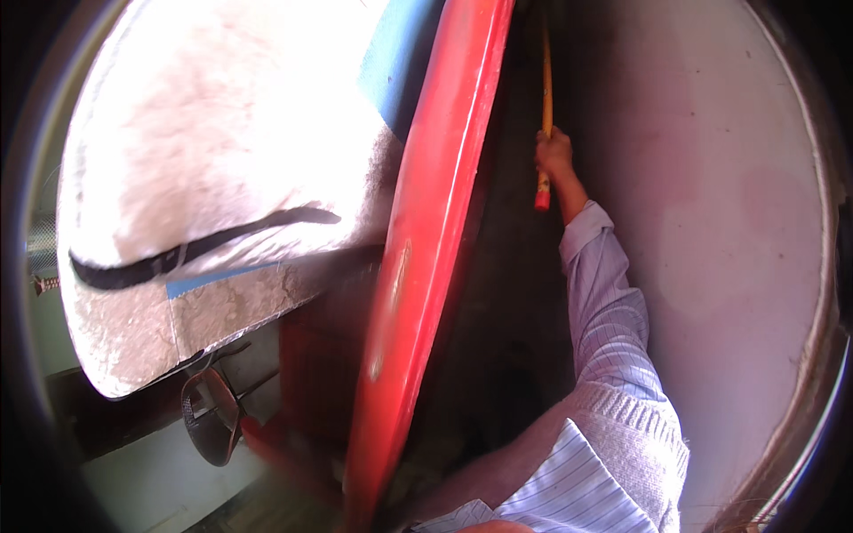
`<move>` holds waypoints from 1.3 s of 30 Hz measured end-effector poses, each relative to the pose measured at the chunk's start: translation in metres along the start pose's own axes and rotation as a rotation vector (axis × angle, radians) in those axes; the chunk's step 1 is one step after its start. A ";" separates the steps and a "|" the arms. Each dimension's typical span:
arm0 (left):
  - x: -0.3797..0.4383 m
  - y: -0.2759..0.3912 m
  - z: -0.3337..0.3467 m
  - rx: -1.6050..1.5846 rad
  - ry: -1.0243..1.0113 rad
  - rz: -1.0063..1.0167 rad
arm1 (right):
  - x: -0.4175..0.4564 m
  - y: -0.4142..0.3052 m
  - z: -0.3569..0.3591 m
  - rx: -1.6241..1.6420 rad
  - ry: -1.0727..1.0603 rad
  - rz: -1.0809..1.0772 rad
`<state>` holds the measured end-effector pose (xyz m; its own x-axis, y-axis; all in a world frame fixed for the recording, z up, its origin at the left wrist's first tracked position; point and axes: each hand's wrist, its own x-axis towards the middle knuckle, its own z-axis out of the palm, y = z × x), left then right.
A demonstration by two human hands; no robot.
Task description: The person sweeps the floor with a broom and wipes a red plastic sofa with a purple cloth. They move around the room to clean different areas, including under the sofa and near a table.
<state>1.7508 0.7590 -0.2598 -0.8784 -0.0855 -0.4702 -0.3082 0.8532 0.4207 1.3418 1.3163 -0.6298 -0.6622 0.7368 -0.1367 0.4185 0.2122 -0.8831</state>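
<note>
My right hand [554, 152] is closed around a yellow pole [548, 86] near its end, with the arm stretched out into a dark gap. A short piece of the pole with a red end cap [542, 200] sticks out below the fist. The pole's far end is lost in shadow. To the left of the hand, a glossy red board edge [426, 220] runs from top to bottom, scuffed lower down. My left hand is out of view.
A pale wall-like surface [720, 200] rises close to the right arm. At left lies a brightly lit textured cloth [220, 133] with a dark strip [193, 252] across it. Below it is a dark oval object [212, 418] whose kind I cannot tell.
</note>
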 end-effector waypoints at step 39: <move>-0.044 0.002 -0.023 -0.051 0.078 0.335 | -0.515 0.006 -0.113 0.036 -0.271 0.236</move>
<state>1.7799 0.7530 -0.2204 -0.9587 0.1538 -0.2394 -0.0145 0.8139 0.5809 1.7556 1.0102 -0.5142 -0.6927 0.5648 -0.4485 0.5605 0.0301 -0.8276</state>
